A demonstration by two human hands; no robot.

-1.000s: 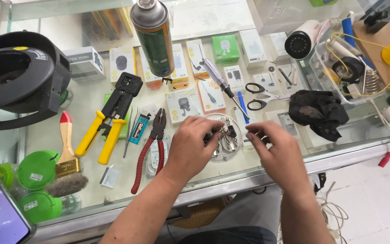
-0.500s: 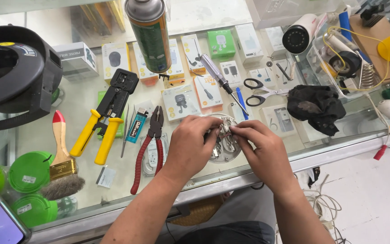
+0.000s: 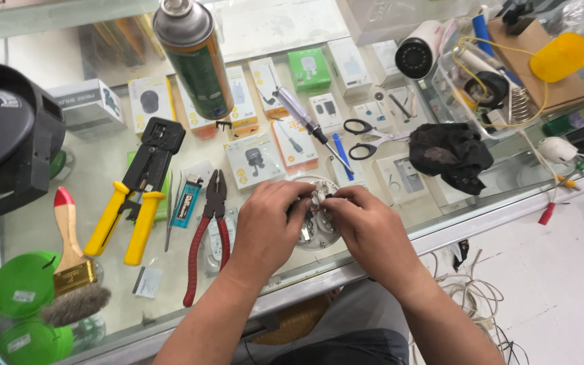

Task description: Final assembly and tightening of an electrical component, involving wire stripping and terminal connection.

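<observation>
round white device (image 3: 315,226) on glass worktop (image 3: 109,155), just right of red-handled pliers (image 3: 205,236) | left hand (image 3: 268,226) grip: fingers pinching device's small centre parts | right hand (image 3: 366,226) grip: fingertips pinching same parts | black cloth (image 3: 451,152) up-right, well apart

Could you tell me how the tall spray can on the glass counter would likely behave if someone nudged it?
The spray can looks tall and narrow, so it could tip. Being round, it would probably roll on the smooth glass counter. It would likely hit the yellow-handled crimping tool nearby.
</observation>
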